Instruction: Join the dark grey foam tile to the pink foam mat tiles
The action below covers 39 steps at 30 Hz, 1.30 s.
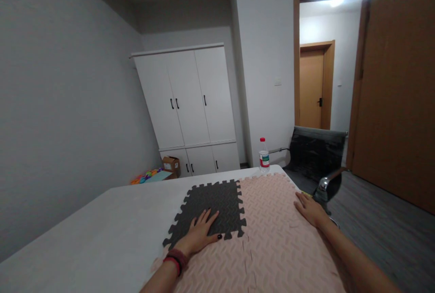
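My left hand [200, 233] lies with fingers spread, the fingertips on a dark grey foam mat tile [211, 204] with jigsaw edges. Its thumb reaches over the near edge of that tile, above a pink foam mat tile [217, 266]. On the right, my right hand [310, 207] rests with fingers stretched out at the right edge of another pink foam mat tile [272, 220]. The grey tile sits beside the far part of the pink matting, and its toothed right edge meets the pink. Neither hand grips anything.
A water bottle [264, 158] with a red cap stands at the far end of the white table [102, 229]. A black office chair [314, 161] is by the right edge. Behind are a white wardrobe [190, 102], a cardboard box [171, 165] and an open wooden door [397, 93].
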### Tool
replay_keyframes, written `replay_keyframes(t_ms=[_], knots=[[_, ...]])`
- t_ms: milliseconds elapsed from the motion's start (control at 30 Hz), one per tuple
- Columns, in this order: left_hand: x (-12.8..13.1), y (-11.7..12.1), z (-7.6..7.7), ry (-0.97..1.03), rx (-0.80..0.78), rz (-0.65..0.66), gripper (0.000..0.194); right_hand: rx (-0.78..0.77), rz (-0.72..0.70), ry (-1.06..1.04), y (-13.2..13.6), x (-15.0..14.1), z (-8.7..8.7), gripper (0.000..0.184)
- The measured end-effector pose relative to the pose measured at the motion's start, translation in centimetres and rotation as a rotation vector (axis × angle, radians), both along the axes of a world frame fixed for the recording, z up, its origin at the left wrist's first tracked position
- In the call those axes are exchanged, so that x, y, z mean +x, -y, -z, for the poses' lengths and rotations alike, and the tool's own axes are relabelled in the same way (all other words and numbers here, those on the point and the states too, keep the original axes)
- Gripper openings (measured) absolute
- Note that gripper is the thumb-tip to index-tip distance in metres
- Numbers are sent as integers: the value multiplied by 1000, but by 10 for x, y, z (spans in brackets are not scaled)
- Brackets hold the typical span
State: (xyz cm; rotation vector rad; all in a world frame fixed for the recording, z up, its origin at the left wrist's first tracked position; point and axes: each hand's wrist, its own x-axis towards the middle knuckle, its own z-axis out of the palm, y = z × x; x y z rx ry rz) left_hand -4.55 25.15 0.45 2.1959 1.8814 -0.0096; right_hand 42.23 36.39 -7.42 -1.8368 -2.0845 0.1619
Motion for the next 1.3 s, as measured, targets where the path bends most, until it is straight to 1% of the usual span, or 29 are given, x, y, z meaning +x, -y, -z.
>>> replay_keyframes(t_ms=[100, 167, 267, 367, 467, 600, 667, 767, 867, 933, 1000, 1067, 1100, 1133, 1200, 1267, 1300], knots=[[4, 0, 1, 10, -11, -5, 83, -2, -2, -4, 1, 0, -2, 65], [11, -2, 5, 18, -5, -57, 84, -3, -4, -8, 1, 0, -3, 64], [24, -9, 15, -7, 19, -147, 94, 1, 0, -9, 2, 0, -4, 63], [31, -15, 22, -41, -1, -165, 101, 4, 7, -3, 2, -1, -3, 64], [34, -16, 20, -60, -14, -165, 102, 0, 6, 8, 2, -1, -3, 64], [36, -9, 16, -32, 31, -75, 91, 0, 0, 32, 2, -2, -4, 64], [36, -6, 15, -10, 50, -49, 88, 7, 1, 49, 4, -3, -6, 63], [34, -5, 15, 10, 50, -53, 92, 29, 18, 91, 10, -6, -12, 59], [37, -3, 12, 10, 40, -78, 93, 95, 65, 167, 23, -16, -22, 52], [43, 3, 7, 1, 59, -115, 92, 140, 90, 195, 37, -29, -30, 49], [53, 14, 2, -8, 107, -151, 86, 165, 89, 200, 55, -44, -41, 47], [61, 34, -4, -7, 157, -173, 78, 176, 63, 210, 81, -54, -52, 47], [62, 47, -7, -3, 168, -171, 74, 175, 42, 205, 96, -54, -58, 47], [61, 62, -10, 8, 166, -158, 72, 172, 18, 186, 114, -50, -62, 47], [48, 97, -13, 59, 146, -103, 67, 161, -13, 101, 155, -28, -66, 47], [22, 136, -11, 141, 164, -52, 60, 166, 6, -22, 202, 9, -62, 48], [8, 156, -9, 181, 208, -51, 55, 179, 58, -77, 226, 30, -57, 47]])
